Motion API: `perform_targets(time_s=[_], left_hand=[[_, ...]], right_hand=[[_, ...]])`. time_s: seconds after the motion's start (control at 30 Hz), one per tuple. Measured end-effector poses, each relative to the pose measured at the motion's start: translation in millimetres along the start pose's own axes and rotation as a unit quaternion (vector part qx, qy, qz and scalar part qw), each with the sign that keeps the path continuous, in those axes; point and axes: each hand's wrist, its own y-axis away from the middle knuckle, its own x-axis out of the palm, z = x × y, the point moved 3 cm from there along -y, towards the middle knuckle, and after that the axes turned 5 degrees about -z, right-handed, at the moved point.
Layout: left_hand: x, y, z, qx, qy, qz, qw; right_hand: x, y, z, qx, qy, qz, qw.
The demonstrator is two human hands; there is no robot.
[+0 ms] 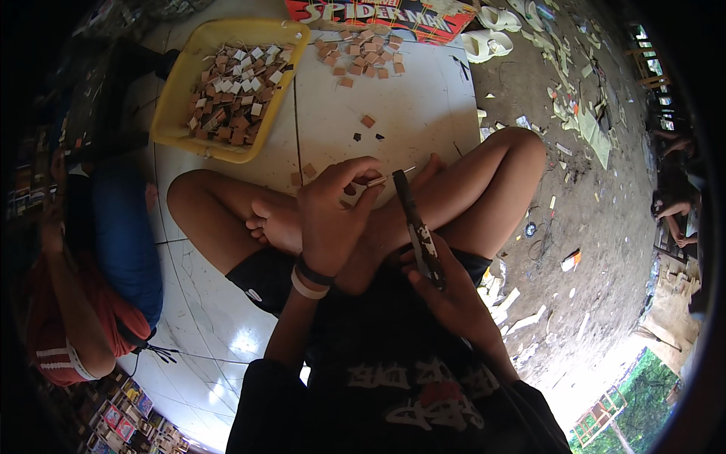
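Note:
My left hand is raised above my crossed legs, thumb and fingers pinching a small brown piece seen nearly edge-on. A thin pale pin or wire sticks out from it toward the right. My right hand is wrapped round a long, narrow dark tool with worn pale patches; its exact kind is unclear. The tool's upper end lies close beside the pin; whether they touch, I cannot tell.
A yellow basin holds many small brown and white squares. A pile of similar squares lies on the white tiles before a red printed box. Pale sandals stand at the scrap-strewn ground. Another person sits at left.

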Motion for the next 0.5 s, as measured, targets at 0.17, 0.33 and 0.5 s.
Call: perform_targets(time_s=[0.17,0.33,0.5], left_hand=[[-0.4,1.0,-1.6,0.013,-0.014,-0.002,1.000],[-1.5,0.4,-1.1,0.017,-0.016,0.002,1.000],[-1.7,-1.0,0.2,0.017,-0.020,0.008,1.000]], right_hand=[[0.0,1.4,0.4,-0.011,0.012,-0.011,1.000],[0.3,0.7,2.3,-0.025,0.027,-0.011,0.999],[3.4,-1.5,4.4,-0.037,0.061,-0.013,0.997]])
